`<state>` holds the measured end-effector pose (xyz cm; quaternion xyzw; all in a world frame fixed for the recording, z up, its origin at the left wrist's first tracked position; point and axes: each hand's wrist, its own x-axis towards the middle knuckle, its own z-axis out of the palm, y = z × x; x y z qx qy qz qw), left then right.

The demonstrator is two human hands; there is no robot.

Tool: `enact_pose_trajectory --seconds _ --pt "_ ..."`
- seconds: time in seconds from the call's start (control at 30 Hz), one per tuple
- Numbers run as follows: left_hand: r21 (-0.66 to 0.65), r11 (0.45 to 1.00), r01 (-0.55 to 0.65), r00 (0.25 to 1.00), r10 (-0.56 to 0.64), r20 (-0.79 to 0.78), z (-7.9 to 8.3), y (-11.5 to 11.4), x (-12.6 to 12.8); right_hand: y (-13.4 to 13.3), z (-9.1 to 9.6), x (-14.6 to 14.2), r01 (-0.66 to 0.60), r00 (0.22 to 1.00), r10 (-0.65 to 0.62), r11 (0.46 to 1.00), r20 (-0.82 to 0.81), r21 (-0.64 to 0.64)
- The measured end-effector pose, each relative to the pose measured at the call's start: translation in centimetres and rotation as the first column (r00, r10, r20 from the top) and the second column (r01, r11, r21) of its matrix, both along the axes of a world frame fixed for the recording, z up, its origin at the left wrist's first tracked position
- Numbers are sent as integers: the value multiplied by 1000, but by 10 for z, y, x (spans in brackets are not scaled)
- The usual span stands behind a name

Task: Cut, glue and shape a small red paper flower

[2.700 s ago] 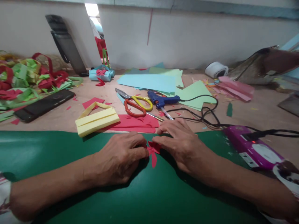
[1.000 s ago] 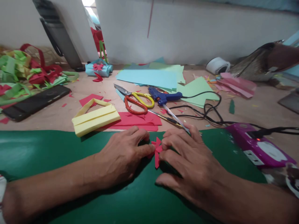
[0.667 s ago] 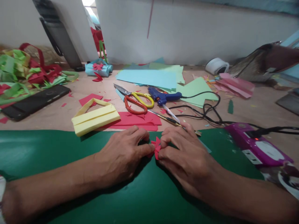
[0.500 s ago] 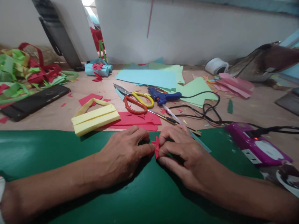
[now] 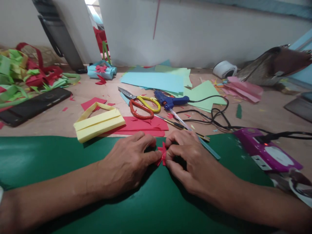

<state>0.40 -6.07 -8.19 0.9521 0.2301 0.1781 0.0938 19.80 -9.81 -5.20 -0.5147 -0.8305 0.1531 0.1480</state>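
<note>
A small red paper flower (image 5: 163,155) sits between my two hands, low over the green mat (image 5: 146,208). My left hand (image 5: 133,162) pinches its left side with thumb and fingers. On its right side my right hand (image 5: 188,159) grips it, fingers curled. Part of the flower is hidden by my fingertips. Just behind my left hand lies a yellow folded paper bag (image 5: 99,125) with a handle. Red paper strips (image 5: 143,126) lie beyond my hands, beside scissors (image 5: 142,105) with red and yellow handles.
A blue glue gun (image 5: 170,100) with a clear stick lies behind; its black cord runs to a purple power strip (image 5: 265,149). A dark phone (image 5: 36,105) and coloured paper scraps (image 5: 36,70) are at left. Blue paper sheets (image 5: 153,81) lie at the back.
The red flower has tilted, so more of its face shows between my fingers. My right fingers have shifted slightly; my left hand has barely moved.
</note>
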Motion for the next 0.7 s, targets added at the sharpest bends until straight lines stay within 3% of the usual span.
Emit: enact_pose_trajectory --seconds 0.27,0.7 --pt "6 1000 -5 1000 5 -14 0 1 2 1 5 1 20 1000 -20 1000 -6 -11" --pt "20 1000 -5 1000 5 -9 0 2 2 9 6 -4 15 993 -11 1000 120 -28"
